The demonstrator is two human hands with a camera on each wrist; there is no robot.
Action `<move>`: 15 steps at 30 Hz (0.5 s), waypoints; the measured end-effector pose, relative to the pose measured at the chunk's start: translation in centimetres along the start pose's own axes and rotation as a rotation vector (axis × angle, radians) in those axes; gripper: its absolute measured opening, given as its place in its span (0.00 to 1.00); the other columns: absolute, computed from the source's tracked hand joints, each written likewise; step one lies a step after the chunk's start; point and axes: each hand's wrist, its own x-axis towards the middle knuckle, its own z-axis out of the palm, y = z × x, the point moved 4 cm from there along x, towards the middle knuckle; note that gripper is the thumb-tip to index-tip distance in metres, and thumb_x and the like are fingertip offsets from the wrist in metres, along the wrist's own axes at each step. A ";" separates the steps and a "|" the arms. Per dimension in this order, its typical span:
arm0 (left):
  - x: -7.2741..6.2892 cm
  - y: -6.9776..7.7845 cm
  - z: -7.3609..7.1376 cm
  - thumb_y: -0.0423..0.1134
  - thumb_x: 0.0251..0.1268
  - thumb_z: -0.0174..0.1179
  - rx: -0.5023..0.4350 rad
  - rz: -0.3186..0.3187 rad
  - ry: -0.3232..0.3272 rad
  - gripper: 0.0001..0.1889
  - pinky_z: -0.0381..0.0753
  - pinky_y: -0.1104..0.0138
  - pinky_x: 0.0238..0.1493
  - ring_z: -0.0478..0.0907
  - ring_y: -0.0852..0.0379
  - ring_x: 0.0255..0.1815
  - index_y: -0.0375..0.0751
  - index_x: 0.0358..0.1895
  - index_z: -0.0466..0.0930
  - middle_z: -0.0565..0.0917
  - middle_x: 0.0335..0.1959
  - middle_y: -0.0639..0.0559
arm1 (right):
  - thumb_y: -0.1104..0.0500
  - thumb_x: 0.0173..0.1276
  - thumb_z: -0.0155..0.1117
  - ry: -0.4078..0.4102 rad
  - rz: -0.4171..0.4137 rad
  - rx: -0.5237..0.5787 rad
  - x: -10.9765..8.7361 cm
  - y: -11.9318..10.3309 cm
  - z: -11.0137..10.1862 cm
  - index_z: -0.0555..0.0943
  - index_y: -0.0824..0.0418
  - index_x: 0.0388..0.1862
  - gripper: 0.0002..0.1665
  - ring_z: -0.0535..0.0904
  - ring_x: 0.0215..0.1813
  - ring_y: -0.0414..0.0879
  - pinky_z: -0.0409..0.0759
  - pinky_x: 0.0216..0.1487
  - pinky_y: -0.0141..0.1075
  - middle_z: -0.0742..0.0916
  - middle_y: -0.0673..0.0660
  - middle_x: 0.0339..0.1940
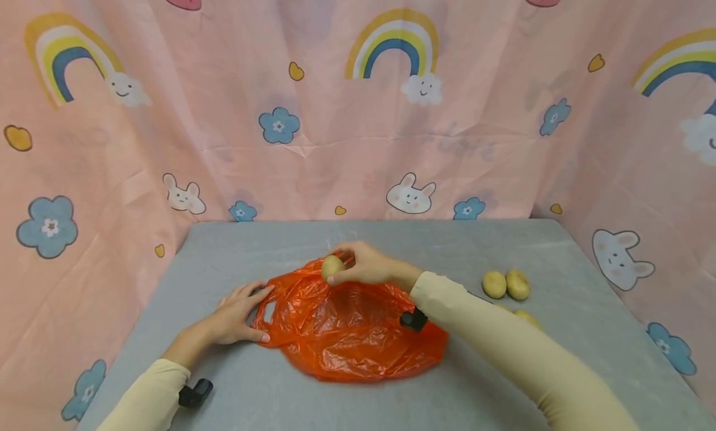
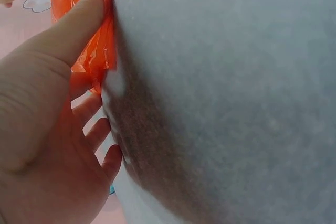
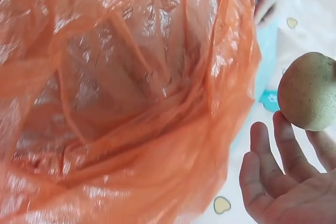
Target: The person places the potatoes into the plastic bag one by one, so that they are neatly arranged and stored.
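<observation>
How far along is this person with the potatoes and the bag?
Seemingly done: the orange bag lies spread out, the left hand touching its handle end. In hand: one potato, held by the right hand near the bag's far edge. Probably left: the loose potatoes at the right, some partly behind the right sleeve. Whether any are already bagged, I can't tell.

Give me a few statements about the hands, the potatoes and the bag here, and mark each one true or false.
1. The right hand holds a potato. True.
2. The left hand holds a potato too. False: it touches the bag.
3. The bag is blue. False: it is orange-red.
4. Other potatoes lie on the right side of the table. True.
5. The held potato is inside the bag. False: it is outside, in the fingers.
6. Rainbows are printed on the curtain. True.
</observation>
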 end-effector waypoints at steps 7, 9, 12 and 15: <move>0.0 -0.1 0.0 0.59 0.51 0.75 0.005 0.000 -0.001 0.54 0.56 0.28 0.66 0.53 0.28 0.77 0.39 0.79 0.60 0.59 0.78 0.34 | 0.51 0.68 0.71 -0.021 0.027 -0.010 0.7 0.0 1.1 0.72 0.61 0.72 0.37 0.79 0.65 0.60 0.83 0.56 0.45 0.80 0.62 0.64; 0.1 -0.1 0.0 0.59 0.51 0.75 0.009 -0.001 -0.002 0.54 0.56 0.28 0.66 0.53 0.28 0.77 0.39 0.79 0.59 0.58 0.78 0.34 | 0.51 0.68 0.71 -0.027 0.030 -0.017 0.7 0.1 1.3 0.73 0.60 0.72 0.36 0.79 0.64 0.59 0.83 0.55 0.44 0.80 0.61 0.63; 0.0 -0.2 0.2 0.59 0.51 0.75 0.009 0.000 0.001 0.55 0.56 0.28 0.66 0.54 0.28 0.77 0.39 0.79 0.59 0.58 0.79 0.34 | 0.53 0.68 0.71 -0.038 0.016 -0.014 1.0 0.1 1.9 0.74 0.62 0.70 0.34 0.81 0.60 0.54 0.83 0.53 0.42 0.82 0.61 0.59; 0.1 -0.3 0.2 0.59 0.50 0.75 0.009 0.000 0.006 0.55 0.57 0.28 0.65 0.54 0.28 0.77 0.40 0.79 0.59 0.59 0.78 0.35 | 0.53 0.68 0.71 -0.049 0.006 -0.011 1.4 0.2 2.5 0.76 0.61 0.68 0.32 0.82 0.53 0.49 0.82 0.49 0.38 0.85 0.59 0.54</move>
